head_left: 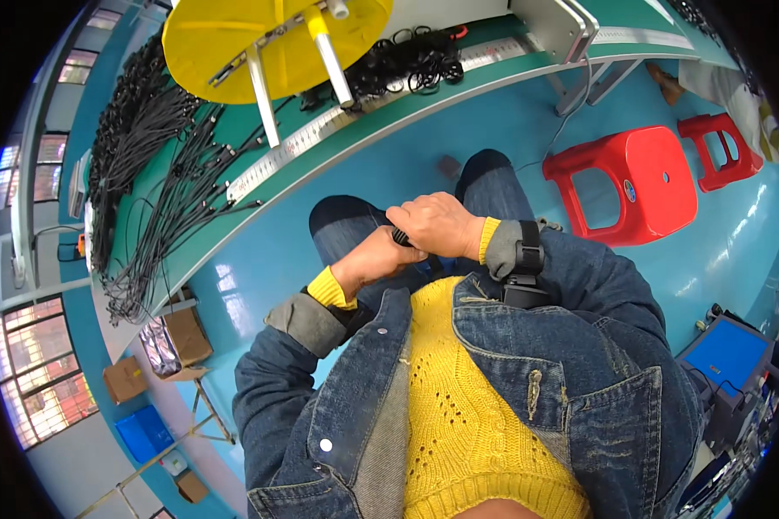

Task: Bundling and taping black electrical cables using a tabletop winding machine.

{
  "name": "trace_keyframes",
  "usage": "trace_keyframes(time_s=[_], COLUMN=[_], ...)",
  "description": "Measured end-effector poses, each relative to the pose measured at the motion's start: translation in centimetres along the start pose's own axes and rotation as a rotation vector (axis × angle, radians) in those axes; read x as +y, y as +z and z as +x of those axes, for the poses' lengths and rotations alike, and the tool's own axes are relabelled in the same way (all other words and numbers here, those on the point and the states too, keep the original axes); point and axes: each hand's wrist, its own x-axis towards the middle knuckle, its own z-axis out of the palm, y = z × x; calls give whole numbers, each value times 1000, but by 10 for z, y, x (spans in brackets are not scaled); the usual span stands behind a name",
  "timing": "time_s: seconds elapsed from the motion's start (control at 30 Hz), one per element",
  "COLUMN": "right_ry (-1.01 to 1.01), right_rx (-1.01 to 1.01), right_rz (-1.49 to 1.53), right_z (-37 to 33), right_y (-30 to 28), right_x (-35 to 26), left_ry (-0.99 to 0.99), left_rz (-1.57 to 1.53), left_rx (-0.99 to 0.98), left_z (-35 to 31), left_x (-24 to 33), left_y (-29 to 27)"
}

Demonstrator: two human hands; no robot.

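Note:
My hands meet over my lap, in front of my knees. My left hand (pixel 376 260) is closed around a small black ribbed piece (pixel 399 236), whose end shows between the thumb and fingers. Laid against it from the right, my right hand (pixel 439 225) is closed too, its fingers curled over the top. Most of the black piece is hidden in the grip, so its kind cannot be told. A black strap with a box-shaped device (pixel 525 278) sits around the right sleeve near the wrist.
Beyond my knees runs a green-topped workbench (pixel 290 177) with a long metal ruler (pixel 279 156), bundles of black cables (pixel 177 186) and coiled black cables (pixel 420 65). A yellow disc (pixel 260 43) on metal rods stands over it. Red stools (pixel 649 186) and cardboard boxes (pixel 184 337) are on the floor.

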Motion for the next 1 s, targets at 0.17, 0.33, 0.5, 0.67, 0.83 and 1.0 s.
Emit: trace_keyframes(time_s=[0.17,0.33,0.5,0.67,0.83,1.0], right_ry=[-54,194,312,267,591,687], right_rx=[158,502,231,537,113,-55], right_rz=[172,-269,-540,156,1208,1384], right_z=[16,62,92,77,48,32], right_y=[-31,-76,-76,-86,-80,-70], right_x=[4,42,64,49,20,13], left_ry=[120,228,315,460,616,551], left_rz=[-195,-417,-364,-487,-691,-687], left_rx=[216,243,248,328,261,263], left_z=[-6,-15,-14,-17,-17,-16], left_x=[-7,7,16,22,38,37], left_y=[-7,-6,-3,-7,-13,-7])
